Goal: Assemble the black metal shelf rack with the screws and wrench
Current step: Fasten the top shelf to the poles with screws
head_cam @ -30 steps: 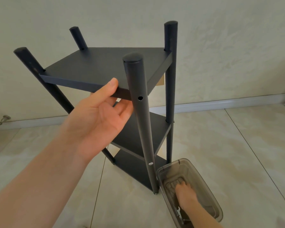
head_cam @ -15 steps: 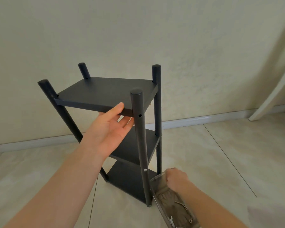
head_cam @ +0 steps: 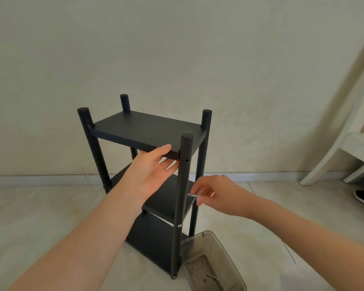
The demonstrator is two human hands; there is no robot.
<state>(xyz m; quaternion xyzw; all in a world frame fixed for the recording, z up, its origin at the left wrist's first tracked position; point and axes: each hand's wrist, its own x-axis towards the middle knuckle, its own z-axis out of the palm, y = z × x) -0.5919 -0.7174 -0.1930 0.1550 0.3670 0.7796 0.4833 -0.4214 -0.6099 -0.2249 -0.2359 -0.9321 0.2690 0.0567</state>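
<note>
- Lower centre-right: translucent plastic box (head_cam: 223, 248) on the floor, touching the rack's front post (head_cam: 180, 206); loose screws (head_cam: 214, 278) inside.
- Centre-right: right hand (head_cam: 221, 195) pinches a silver screw (head_cam: 192, 194) just beside that post.
- Centre: left hand (head_cam: 153, 166) grasps the top shelf (head_cam: 147, 129) front edge, thumb above.
- Black three-tier shelf rack (head_cam: 151, 238) stands upright, mid-frame.
- Far right: white chair (head_cam: 355, 148) by the wall.

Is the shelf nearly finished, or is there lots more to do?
Nearly. The rack stands with three shelves between four posts, and a silver screw head already shows at the middle shelf. The left hand holds the top shelf while the right hand pinches a screw. Left to do: the empty hole beside the top shelf, then likely tightening.
</note>
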